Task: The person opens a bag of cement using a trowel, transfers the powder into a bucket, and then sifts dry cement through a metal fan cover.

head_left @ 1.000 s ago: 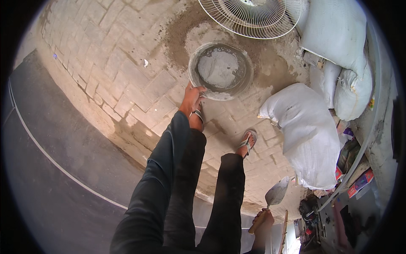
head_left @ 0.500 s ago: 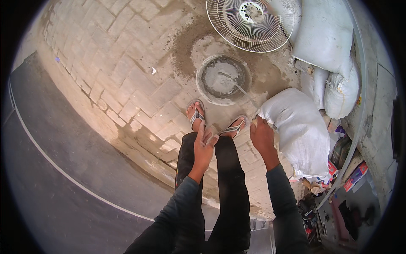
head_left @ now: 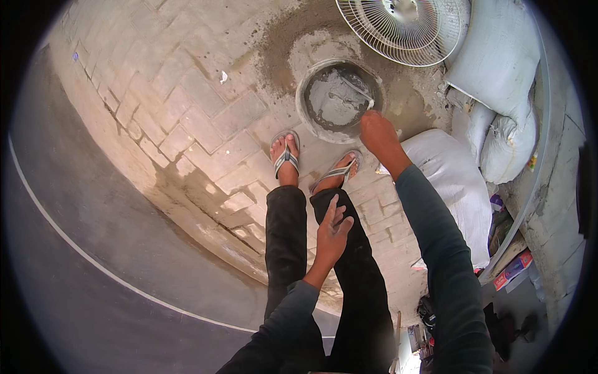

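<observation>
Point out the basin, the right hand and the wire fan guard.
Basin [head_left: 327, 135]: head view, near rim.
Right hand [head_left: 379, 135]: head view, back of the hand.
Wire fan guard [head_left: 406, 32]: head view, ribs.

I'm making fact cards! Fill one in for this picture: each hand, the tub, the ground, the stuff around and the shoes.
Right hand: grips a trowel, over the tub's near right edge
Right hand point: right hand
Trowel: blade in the tub, at the grey mix; trowel
Left hand: left hand holds nothing, in front of the right trouser leg
Ground: paving blocks
Around: white wire fan grille, white sacks
Shoes: sandals
</observation>
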Action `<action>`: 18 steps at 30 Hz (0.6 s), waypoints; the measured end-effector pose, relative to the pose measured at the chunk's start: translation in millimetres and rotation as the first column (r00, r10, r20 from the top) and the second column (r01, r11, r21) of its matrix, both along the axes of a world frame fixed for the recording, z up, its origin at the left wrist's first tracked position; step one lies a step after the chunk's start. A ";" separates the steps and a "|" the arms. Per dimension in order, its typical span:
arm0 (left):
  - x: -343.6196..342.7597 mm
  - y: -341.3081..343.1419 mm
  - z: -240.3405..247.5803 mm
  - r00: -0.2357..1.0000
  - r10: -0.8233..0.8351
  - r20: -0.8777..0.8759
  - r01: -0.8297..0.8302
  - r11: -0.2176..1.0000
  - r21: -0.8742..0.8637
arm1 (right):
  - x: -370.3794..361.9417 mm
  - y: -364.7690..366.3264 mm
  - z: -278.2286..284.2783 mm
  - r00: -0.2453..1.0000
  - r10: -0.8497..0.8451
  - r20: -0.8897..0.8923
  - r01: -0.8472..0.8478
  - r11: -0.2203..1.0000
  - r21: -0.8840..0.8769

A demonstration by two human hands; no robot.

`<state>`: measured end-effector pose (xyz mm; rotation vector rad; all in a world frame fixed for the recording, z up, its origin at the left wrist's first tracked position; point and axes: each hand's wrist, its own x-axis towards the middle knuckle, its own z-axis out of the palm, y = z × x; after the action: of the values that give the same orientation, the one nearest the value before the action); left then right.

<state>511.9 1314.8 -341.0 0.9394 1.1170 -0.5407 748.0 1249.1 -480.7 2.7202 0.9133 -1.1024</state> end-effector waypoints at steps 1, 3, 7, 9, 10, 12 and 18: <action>1.7 -0.9 0.8 1.000 0.004 -0.012 -0.004 1.000 -0.010 | 0.0 -4.9 9.4 1.000 -0.015 -0.022 0.015 1.000 -0.004; 6.4 -3.9 3.4 0.999 0.028 -0.019 -0.029 0.999 -0.024 | 1.6 -19.6 23.2 0.999 -0.016 -0.052 0.016 1.000 0.005; 7.8 -6.4 1.4 0.995 0.102 -0.013 -0.102 0.995 -0.005 | -0.1 -28.5 43.4 0.984 -0.114 -0.134 0.117 0.993 0.021; 8.4 -4.2 -1.3 0.994 0.108 -0.010 -0.108 0.994 -0.009 | -6.9 -11.8 46.4 0.995 -0.059 -0.085 0.055 0.997 -0.046; 13.6 -2.9 1.2 0.995 0.098 -0.008 -0.098 0.995 -0.026 | -9.2 -6.1 45.7 0.998 -0.035 -0.058 0.030 0.996 -0.086; 22.2 -0.2 7.1 0.997 0.074 0.003 -0.074 0.996 -0.055 | -10.6 -4.1 -12.5 0.998 0.046 -0.039 -0.047 0.999 -0.020; 18.4 9.5 1.5 0.995 0.101 -0.021 -0.102 0.993 -0.054 | -3.6 2.8 -26.0 0.870 -0.423 -0.251 0.429 0.903 -0.032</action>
<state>530.3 1324.2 -339.4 0.8272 1.1541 -0.4952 744.4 1251.9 -506.7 2.9302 0.3377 -1.5492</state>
